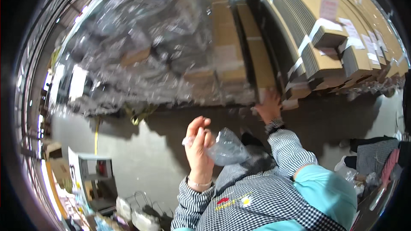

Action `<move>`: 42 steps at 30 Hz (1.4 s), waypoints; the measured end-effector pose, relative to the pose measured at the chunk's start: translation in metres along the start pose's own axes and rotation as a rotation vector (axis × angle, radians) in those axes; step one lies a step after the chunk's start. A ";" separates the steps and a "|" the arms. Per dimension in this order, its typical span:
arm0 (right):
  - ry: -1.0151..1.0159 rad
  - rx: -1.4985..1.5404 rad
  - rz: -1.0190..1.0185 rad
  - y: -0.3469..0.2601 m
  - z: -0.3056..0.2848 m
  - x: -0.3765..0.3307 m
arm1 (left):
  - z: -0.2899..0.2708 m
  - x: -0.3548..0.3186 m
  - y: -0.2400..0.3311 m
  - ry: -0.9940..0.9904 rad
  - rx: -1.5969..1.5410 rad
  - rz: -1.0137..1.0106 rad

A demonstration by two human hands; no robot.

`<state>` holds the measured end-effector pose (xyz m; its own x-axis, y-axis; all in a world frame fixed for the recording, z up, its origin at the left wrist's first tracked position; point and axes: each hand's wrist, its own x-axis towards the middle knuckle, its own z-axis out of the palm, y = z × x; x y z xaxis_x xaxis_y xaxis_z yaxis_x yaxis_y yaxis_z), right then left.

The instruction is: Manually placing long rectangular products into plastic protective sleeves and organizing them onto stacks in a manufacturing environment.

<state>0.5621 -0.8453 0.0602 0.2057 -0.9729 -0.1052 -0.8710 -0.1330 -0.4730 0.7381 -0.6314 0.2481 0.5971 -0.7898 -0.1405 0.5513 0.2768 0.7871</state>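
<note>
My left hand is raised in front of me, fingers closed on a crumpled clear plastic bag that hangs to its right. My right hand reaches forward with its palm and fingers against the lower corner of a tall brown cardboard box standing on the floor. Both sleeves are black-and-white checked, and a turquoise patch shows on my right upper arm. The right hand holds nothing that I can see.
A large stack of boxes wrapped in clear stretch film fills the upper left. Bundles of flat cardboard sheets tied with white straps lean at the upper right. The floor is grey concrete. A small white cabinet stands lower left; piled clothing lies right.
</note>
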 end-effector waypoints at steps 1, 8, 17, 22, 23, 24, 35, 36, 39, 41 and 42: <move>-0.021 0.002 -0.021 0.001 0.000 -0.021 | -0.003 -0.007 0.002 -0.017 -0.042 0.017; -0.625 1.203 -0.493 -0.069 -0.112 -0.162 | -0.015 -0.052 -0.002 -0.174 -0.148 0.011; 0.002 1.318 -0.439 -0.057 -0.132 -0.197 | -0.031 -0.090 -0.043 -0.068 0.399 0.101; -0.797 1.865 -0.429 -0.045 -0.124 -0.214 | -0.037 -0.097 -0.073 -0.120 0.281 -0.181; -0.951 1.861 -0.287 -0.033 -0.119 -0.220 | -0.031 -0.104 -0.083 -0.051 0.203 -0.208; -1.095 1.853 -0.144 -0.019 -0.116 -0.223 | -0.019 -0.108 -0.085 0.013 0.130 -0.234; -0.652 -0.186 -0.500 0.202 0.038 -0.185 | -0.181 -0.068 -0.283 -0.922 1.700 -0.087; -0.730 -0.312 -0.400 0.202 0.045 -0.169 | -0.173 -0.057 -0.294 -0.953 1.870 -0.222; -0.600 -0.219 -0.458 0.204 0.041 -0.120 | -0.158 -0.016 -0.308 -0.858 1.766 -0.159; -0.847 0.320 -0.446 0.199 0.016 -0.095 | -0.138 0.015 -0.282 -0.941 1.527 -0.148; -0.734 0.497 -0.350 0.191 0.008 -0.094 | -0.123 0.031 -0.260 -1.008 1.285 -0.136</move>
<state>0.3800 -0.7780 -0.0268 0.7947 -0.5095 -0.3301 -0.4522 -0.1341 -0.8818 0.6845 -0.6605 -0.0344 -0.2949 -0.9282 -0.2266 -0.5604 -0.0241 0.8279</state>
